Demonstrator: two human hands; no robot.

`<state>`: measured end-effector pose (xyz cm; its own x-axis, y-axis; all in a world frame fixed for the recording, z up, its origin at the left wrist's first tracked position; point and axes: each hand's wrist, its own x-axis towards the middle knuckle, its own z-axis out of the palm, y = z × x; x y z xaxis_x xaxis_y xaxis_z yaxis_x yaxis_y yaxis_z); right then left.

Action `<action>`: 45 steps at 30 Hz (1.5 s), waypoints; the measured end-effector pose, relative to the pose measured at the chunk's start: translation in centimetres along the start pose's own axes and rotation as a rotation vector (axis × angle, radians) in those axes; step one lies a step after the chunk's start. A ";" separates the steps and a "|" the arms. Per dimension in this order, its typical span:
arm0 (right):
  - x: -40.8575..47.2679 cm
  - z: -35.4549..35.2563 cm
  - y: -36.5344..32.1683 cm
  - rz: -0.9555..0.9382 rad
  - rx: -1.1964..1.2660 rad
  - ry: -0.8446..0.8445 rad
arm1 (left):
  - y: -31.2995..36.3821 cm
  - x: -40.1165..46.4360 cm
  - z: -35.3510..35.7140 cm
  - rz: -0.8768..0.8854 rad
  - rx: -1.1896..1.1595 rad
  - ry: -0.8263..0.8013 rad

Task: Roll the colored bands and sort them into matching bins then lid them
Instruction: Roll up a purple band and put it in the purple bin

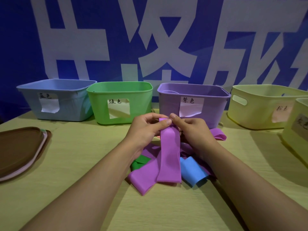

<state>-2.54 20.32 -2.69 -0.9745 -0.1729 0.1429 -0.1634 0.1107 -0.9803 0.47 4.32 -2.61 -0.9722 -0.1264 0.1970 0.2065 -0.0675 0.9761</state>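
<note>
A purple band [169, 154] hangs lengthwise between my hands, its far end pinched by both. My left hand [146, 129] holds that end from the left and my right hand [191, 130] from the right, thumbs meeting on top. Under them lies a heap of bands: another purple band [141, 179], a green band [139, 161], a blue band [193, 172] and a purple loop [219, 135] further right. Behind stand the blue bin [56, 100], the green bin [120, 102] and the purple bin [193, 100], each with a paper label.
Two pale yellow bins [260, 107] [298, 130] stand at the right edge. A stack of brown lids [20, 149] lies at the left on the wooden table [80, 172]. A blue wall with white characters rises behind the bins.
</note>
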 end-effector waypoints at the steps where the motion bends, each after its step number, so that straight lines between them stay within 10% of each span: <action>1: 0.1 0.0 0.1 -0.008 0.001 -0.002 | 0.0 0.0 0.0 -0.002 -0.002 -0.002; 23: -0.2 0.3 -0.5 -0.006 0.276 -0.136 | 0.2 0.1 -0.1 -0.048 0.005 0.041; 45: 0.3 0.0 -0.1 -0.001 0.051 -0.016 | 0.2 -0.2 0.1 0.041 0.028 -0.031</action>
<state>-2.77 20.25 -2.51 -0.9716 -0.1889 0.1425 -0.1563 0.0604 -0.9859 0.68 4.40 -2.40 -0.9660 -0.0975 0.2396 0.2439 -0.0351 0.9692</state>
